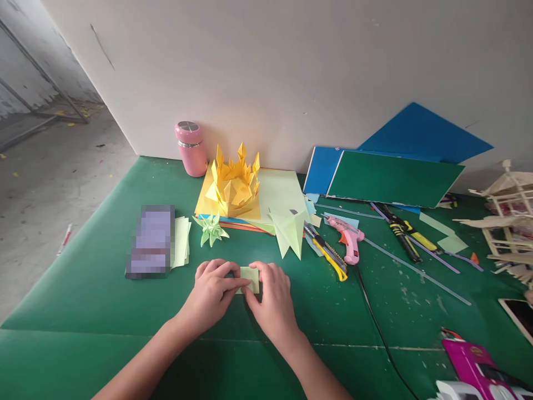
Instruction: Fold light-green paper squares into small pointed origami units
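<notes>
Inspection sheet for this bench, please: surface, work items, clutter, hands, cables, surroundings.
Surface: green table, pale specks toward the right, a seam-like line across the near part.
Work items: small light green paper between the hands; folded green star beyond.
Clutter: yellow paper crown, pink flask, yellow cutter, pink glue gun.
Hands: left hand and right hand both on the paper.
Cables: black cord from the glue gun, leaving frame at the bottom.
Surroundings: pale wall behind; scraps on the floor, left.
</notes>
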Available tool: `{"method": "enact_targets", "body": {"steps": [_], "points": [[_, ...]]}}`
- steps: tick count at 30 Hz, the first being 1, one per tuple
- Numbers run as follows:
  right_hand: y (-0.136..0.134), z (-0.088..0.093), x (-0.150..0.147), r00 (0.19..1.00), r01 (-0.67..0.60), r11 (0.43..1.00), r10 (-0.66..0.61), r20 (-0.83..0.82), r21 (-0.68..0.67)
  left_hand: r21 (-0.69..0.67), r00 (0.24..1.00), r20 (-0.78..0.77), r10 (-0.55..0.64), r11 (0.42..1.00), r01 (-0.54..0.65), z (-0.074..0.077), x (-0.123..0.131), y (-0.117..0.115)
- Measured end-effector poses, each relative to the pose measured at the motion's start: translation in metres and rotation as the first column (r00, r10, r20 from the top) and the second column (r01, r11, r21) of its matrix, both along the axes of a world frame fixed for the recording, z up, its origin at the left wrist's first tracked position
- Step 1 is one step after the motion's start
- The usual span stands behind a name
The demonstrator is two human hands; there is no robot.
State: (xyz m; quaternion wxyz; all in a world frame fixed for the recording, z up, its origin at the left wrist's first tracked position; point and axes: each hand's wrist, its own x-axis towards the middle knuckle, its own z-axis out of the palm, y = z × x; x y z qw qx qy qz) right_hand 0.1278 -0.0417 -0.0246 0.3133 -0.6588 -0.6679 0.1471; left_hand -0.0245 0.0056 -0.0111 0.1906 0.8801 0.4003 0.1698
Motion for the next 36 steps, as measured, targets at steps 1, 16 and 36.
{"method": "enact_targets", "body": {"steps": [1, 16, 36], "points": [[0.000, 0.000, -0.002, 1.000, 0.002, 1.000, -0.002, 0.014, -0.002, -0.008, 1.000, 0.000, -0.002, 1.000, 0.002, 0.000, 0.000, 0.001], [0.002, -0.002, -0.004, 0.999, 0.023, 0.999, -0.022, 0.025, -0.033, -0.111, 1.000, -0.029, -0.009, 0.994, 0.006, -0.001, -0.001, 0.005], [0.001, 0.000, -0.022, 0.999, 0.008, 1.000, -0.009, -0.045, -0.023, -0.191, 0.995, -0.067, -0.069, 0.980, 0.055, 0.007, 0.002, 0.016]]}}
